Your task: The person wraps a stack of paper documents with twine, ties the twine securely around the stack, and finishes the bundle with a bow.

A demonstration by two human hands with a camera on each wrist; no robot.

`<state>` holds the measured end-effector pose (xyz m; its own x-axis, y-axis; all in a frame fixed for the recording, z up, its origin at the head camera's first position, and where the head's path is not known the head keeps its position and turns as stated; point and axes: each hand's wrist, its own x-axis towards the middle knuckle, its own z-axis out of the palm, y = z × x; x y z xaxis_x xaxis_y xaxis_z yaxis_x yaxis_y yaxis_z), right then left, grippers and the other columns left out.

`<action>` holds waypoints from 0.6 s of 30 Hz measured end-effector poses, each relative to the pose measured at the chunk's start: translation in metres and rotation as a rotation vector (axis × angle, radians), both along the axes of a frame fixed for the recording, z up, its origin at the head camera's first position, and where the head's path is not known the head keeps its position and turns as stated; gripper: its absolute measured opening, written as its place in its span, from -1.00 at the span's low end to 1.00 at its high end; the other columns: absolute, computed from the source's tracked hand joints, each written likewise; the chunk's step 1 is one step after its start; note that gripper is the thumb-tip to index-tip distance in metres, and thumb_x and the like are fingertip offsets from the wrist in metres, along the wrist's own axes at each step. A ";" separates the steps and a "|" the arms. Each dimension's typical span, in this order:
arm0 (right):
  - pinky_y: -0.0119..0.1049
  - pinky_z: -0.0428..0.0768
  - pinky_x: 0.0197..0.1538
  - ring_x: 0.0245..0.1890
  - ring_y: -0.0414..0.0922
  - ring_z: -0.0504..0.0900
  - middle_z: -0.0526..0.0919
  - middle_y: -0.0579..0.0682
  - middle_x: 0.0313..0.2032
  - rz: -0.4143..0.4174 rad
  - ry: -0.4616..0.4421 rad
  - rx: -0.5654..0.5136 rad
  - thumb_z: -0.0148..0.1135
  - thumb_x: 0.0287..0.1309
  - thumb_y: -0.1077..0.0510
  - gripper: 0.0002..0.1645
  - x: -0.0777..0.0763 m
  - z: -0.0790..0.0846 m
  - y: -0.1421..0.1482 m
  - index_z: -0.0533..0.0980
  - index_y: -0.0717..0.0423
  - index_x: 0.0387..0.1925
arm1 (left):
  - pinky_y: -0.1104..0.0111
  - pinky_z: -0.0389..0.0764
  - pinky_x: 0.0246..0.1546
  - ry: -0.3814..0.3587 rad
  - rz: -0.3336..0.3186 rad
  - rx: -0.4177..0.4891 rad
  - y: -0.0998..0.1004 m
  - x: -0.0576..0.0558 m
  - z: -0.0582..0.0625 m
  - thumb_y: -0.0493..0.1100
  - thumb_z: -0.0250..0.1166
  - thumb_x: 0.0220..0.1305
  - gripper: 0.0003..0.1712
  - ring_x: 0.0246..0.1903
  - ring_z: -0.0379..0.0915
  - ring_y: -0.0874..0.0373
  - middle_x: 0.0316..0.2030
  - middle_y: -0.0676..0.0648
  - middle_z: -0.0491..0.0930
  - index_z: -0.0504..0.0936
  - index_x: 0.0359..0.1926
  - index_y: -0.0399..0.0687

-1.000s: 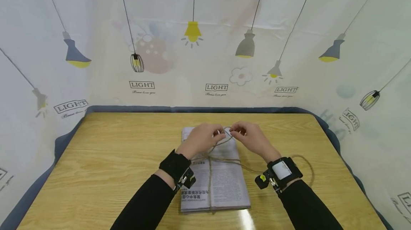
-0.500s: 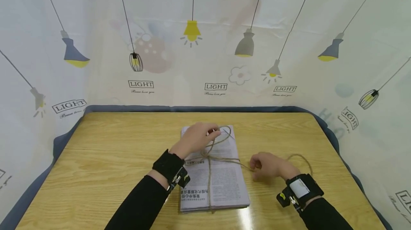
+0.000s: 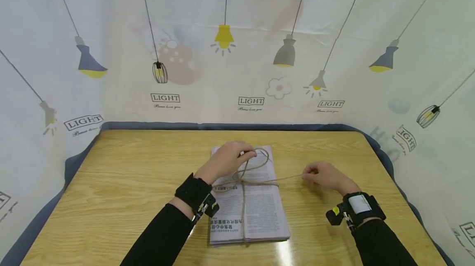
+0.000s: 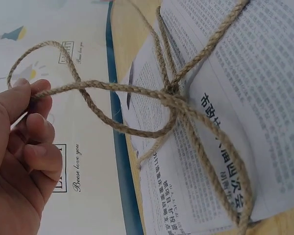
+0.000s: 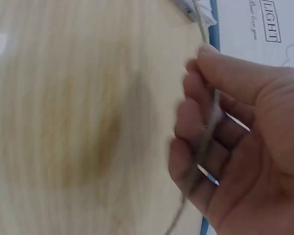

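Note:
A stack of newspapers (image 3: 261,216) lies on the table, with brown twine (image 3: 243,212) crossing it both ways and meeting in a knot (image 4: 172,97) on top. My left hand (image 3: 228,159) is over the far part of the stack, thumb and forefinger pinching the twine, which forms a loop (image 4: 44,45) beyond the fingertips. Off the right side of the stack, my right hand (image 3: 324,175) pinches the other length of twine (image 5: 201,22), drawn straight from the knot. In the right wrist view that length runs across the palm and hangs below the fingers.
The wooden table (image 3: 148,167) extends on both sides of the stack. A pale curtain (image 3: 208,105) printed with lamps stands behind the table's dark-edged far side. Both wrists carry strapped cameras.
My right hand has left the loop near the left hand, moved right and down to the loose twine, then lifted it taut. The left hand has shifted slightly left, keeping its pinch.

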<state>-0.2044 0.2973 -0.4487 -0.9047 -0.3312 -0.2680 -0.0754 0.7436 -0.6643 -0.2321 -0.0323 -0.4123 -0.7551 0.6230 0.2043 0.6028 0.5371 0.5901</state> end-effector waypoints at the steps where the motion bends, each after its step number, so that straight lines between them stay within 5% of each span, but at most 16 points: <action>1: -0.21 0.41 -0.32 -0.40 -0.06 0.43 0.56 0.06 -0.38 -0.019 0.021 0.001 0.11 0.33 0.04 -0.72 -0.003 0.002 -0.002 0.57 0.19 -0.25 | 0.29 0.54 -0.20 -0.009 -0.001 0.002 0.000 0.000 0.000 -0.03 0.09 0.42 -0.75 -0.28 0.49 0.26 -0.23 0.03 0.65 0.65 -0.07 0.05; 11: -0.16 0.45 -0.27 -0.32 -0.02 0.50 0.63 0.11 -0.22 -0.114 0.209 -0.024 0.10 0.33 -0.05 -0.70 -0.034 0.031 -0.063 0.58 0.08 -0.19 | 0.34 0.54 -0.24 -0.032 0.016 -0.002 0.000 0.000 0.000 0.00 0.11 0.40 -0.74 -0.34 0.48 0.33 -0.29 0.12 0.64 0.64 -0.03 0.11; 18: -0.06 0.56 -0.11 -0.19 -0.09 0.60 0.67 -0.01 -0.21 -0.020 0.344 -0.101 0.17 0.30 0.01 -0.79 -0.044 0.046 -0.113 0.62 0.02 -0.22 | 0.31 0.53 -0.21 -0.020 0.026 0.032 0.003 0.002 -0.002 -0.02 0.15 0.38 -0.75 -0.23 0.48 0.23 -0.15 0.03 0.57 0.68 -0.09 0.05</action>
